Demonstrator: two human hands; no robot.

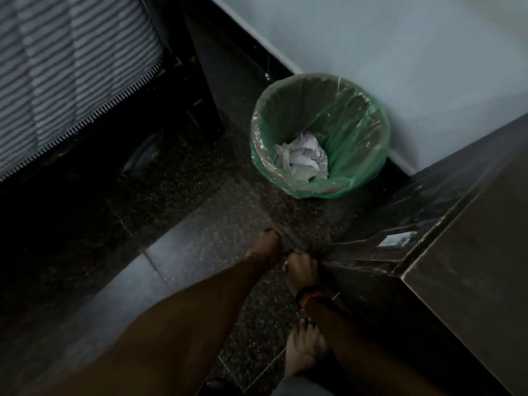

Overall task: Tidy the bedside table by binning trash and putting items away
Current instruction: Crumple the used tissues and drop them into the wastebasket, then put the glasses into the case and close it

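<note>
The counter point(471, 267) stands on your right. The bin point(320, 135) sits far ahead by the wall, crumpled paper point(303, 158) inside, light and soft. Your left hand point(265, 247) and right hand point(303, 270) reach low at the counter's near corner. I cannot tell what each grip holds.

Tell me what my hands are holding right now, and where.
Both the left hand and right hand grip the dark front panel of the bedside table at its outer edge; whether drawer or door cannot be told.

Crumpled paper point(303, 158) in green-lined bin point(368, 115); hands low, grip unclear.
</note>
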